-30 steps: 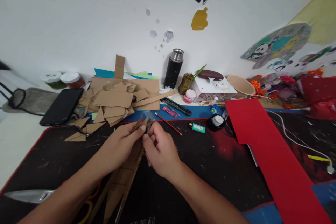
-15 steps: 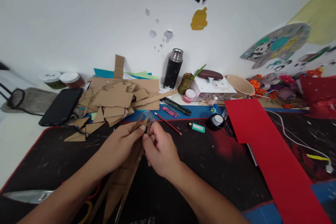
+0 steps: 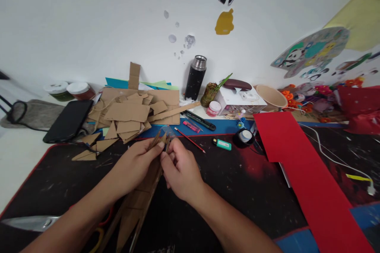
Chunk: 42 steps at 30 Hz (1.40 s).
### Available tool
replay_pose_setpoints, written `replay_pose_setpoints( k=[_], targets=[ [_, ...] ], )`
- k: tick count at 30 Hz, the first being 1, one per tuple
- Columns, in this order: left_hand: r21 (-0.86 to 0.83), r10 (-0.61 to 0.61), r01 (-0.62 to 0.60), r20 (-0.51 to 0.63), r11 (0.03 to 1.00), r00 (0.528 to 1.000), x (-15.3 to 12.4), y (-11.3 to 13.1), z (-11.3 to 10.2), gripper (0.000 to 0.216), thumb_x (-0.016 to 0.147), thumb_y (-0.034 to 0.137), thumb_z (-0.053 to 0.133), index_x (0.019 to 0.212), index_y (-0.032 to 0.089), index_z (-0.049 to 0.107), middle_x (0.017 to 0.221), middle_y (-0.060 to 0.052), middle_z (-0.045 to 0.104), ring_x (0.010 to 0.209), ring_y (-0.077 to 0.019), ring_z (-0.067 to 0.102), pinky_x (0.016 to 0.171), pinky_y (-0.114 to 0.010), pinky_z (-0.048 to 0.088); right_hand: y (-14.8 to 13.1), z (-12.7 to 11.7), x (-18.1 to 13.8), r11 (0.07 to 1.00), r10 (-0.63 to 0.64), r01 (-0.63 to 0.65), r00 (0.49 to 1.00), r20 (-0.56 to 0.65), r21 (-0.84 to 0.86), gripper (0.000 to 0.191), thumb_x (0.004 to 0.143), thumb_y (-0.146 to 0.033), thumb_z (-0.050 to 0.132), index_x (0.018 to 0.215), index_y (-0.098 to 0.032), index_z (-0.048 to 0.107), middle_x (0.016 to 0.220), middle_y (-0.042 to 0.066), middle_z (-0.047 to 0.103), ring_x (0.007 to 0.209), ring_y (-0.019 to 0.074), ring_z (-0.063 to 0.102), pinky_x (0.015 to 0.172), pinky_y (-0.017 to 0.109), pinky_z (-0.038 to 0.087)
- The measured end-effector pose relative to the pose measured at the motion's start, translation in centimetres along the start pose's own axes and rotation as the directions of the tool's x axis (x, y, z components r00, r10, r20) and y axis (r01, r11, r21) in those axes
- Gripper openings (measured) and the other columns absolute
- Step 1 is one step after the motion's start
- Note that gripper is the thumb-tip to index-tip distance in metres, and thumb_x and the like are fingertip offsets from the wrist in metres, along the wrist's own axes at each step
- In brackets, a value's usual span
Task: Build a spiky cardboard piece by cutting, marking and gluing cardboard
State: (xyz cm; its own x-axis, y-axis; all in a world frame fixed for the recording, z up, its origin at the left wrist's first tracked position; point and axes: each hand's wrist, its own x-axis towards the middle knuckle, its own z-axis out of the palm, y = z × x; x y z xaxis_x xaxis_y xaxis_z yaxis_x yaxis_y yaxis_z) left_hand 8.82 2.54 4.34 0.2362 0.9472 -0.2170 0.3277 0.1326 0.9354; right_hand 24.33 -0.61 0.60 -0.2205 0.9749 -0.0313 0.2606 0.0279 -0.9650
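A long folded piece of cardboard (image 3: 138, 201) slants up from the bottom edge toward the pile at the back, its far end cut into points. My left hand (image 3: 145, 160) is closed around its left side near the far end, thumb on top. Opposite it, my right hand (image 3: 181, 166) pinches the right edge between thumb and curled fingers. A clear film-like piece (image 3: 168, 129) sticks out just beyond the fingertips; what it is I cannot make out. Under my left forearm lie scissors (image 3: 32, 222), their handles partly covered.
Cardboard scraps (image 3: 127, 112) are heaped behind my left hand. A black phone (image 3: 68, 120) lies at left. Beyond my right hand are a red pencil (image 3: 190, 140), a box cutter (image 3: 198, 119), a green lighter (image 3: 222, 144) and a black flask (image 3: 196, 79). Red card (image 3: 308, 174) covers the right side.
Both hands keep the same hold on the cardboard. The whole view has shifted very slightly; no object has visibly moved.
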Motion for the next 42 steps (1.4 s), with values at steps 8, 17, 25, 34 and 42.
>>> replay_pose_setpoints(
  k=[8, 17, 25, 34, 42],
  targets=[
    [-0.013, 0.005, -0.005, 0.015, 1.0, 1.0, 0.0, 0.02, -0.03, 0.039, 0.086, 0.061, 0.065, 0.083, 0.023, 0.076, 0.089, -0.004, 0.082, 0.094, -0.0325, 0.074, 0.093, -0.039, 0.056, -0.1, 0.01, -0.02, 1.0, 0.005, -0.005, 1.0, -0.003, -0.005, 0.02, 0.103, -0.031, 0.052, 0.087, -0.027, 0.042, 0.052, -0.01, 0.052, 0.045, 0.0121, 0.05, 0.052, 0.025, 0.028],
    [-0.024, -0.018, 0.018, 0.018, 1.0, 1.0, 0.01, 0.02, 0.04, 0.04, 0.084, 0.062, 0.067, 0.083, 0.023, 0.075, 0.087, -0.004, 0.081, 0.093, -0.032, 0.073, 0.092, -0.038, 0.055, -0.03, 0.05, 0.02, 1.0, 0.008, -0.008, 1.0, -0.001, -0.008, 0.02, 0.103, -0.03, 0.053, 0.087, -0.027, 0.041, 0.053, -0.01, 0.053, 0.045, 0.0119, 0.049, 0.051, 0.025, 0.027],
    [-0.021, -0.016, 0.016, 0.029, 1.0, 0.999, 0.06, 0.04, -0.04, 0.041, 0.084, 0.063, 0.067, 0.084, 0.023, 0.075, 0.091, -0.005, 0.082, 0.097, -0.0339, 0.074, 0.096, -0.041, 0.055, -0.08, 0.0, -0.03, 1.0, 0.008, -0.008, 1.0, -0.007, -0.013, 0.02, 0.103, -0.03, 0.053, 0.087, -0.027, 0.042, 0.053, -0.01, 0.053, 0.046, 0.0128, 0.051, 0.051, 0.024, 0.028],
    [-0.01, -0.004, 0.005, 0.015, 1.0, 1.0, -0.03, 0.04, 0.02, 0.042, 0.084, 0.063, 0.065, 0.083, 0.023, 0.076, 0.085, -0.004, 0.081, 0.088, -0.0316, 0.073, 0.093, -0.041, 0.057, 0.02, 0.0, 0.17, 1.0, 0.006, -0.006, 1.0, -0.007, -0.013, 0.02, 0.102, -0.03, 0.053, 0.086, -0.027, 0.041, 0.053, -0.01, 0.052, 0.046, 0.0122, 0.051, 0.051, 0.024, 0.028],
    [-0.022, -0.001, 0.002, 0.024, 1.0, 1.0, -0.06, 0.06, 0.0, 0.04, 0.085, 0.061, 0.065, 0.083, 0.023, 0.075, 0.086, -0.004, 0.082, 0.091, -0.0317, 0.073, 0.094, -0.041, 0.056, -0.06, 0.0, 0.03, 1.0, -0.003, 0.003, 1.0, -0.013, -0.005, 0.019, 0.102, -0.029, 0.053, 0.087, -0.027, 0.042, 0.053, -0.01, 0.053, 0.045, 0.0124, 0.05, 0.051, 0.025, 0.028]
  ],
)
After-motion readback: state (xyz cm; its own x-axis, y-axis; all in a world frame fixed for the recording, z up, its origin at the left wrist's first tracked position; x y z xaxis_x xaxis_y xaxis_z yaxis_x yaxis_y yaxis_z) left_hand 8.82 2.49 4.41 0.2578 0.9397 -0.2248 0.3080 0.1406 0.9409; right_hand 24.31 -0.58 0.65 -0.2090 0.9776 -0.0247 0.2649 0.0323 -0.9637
